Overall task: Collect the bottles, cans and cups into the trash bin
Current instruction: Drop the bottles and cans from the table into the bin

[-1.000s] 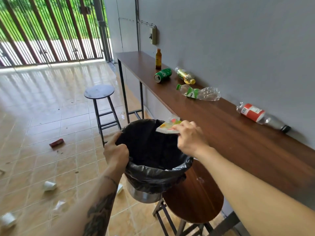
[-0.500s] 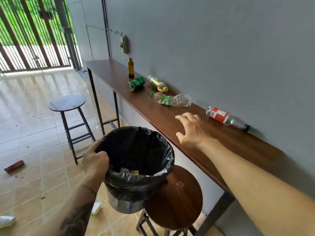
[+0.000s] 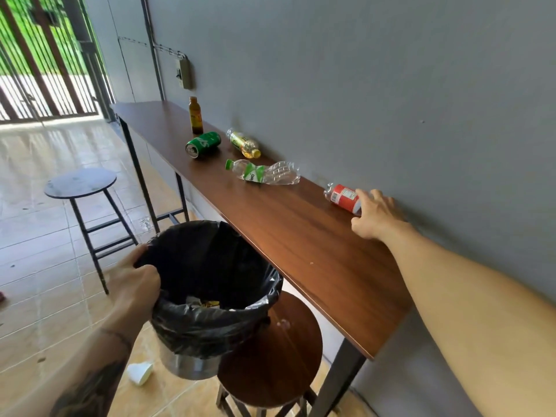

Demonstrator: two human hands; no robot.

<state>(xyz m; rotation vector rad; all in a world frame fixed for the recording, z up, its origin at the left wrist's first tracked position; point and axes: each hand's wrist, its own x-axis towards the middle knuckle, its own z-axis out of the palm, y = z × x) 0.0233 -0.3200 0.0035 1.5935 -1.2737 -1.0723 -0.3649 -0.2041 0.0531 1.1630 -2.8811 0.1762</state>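
Observation:
My left hand (image 3: 132, 284) grips the rim of the black-bagged metal trash bin (image 3: 264, 287), which holds some litter at the bottom. My right hand (image 3: 376, 215) reaches across the long wooden table (image 3: 301, 242) and closes over a red-labelled bottle (image 3: 341, 197) lying against the wall; its neck end is hidden under my fingers. Farther along lie a crushed clear bottle with a green label (image 3: 264, 173), a yellow-capped bottle (image 3: 243, 142) and a green can (image 3: 203, 144). A small brown bottle (image 3: 195, 115) stands upright. A white cup (image 3: 139, 373) lies on the floor.
A round brown stool (image 3: 270, 356) stands under the bin beside the table. A dark round stool (image 3: 79, 183) stands on the tiled floor to the left. The grey wall runs along the table's far side. A barred gate is at the back left.
My right hand let a flat wrapper fall into the bin, then reached right across the table onto the red-labelled bottle. My view turned right; the left hand kept hold of the bin.

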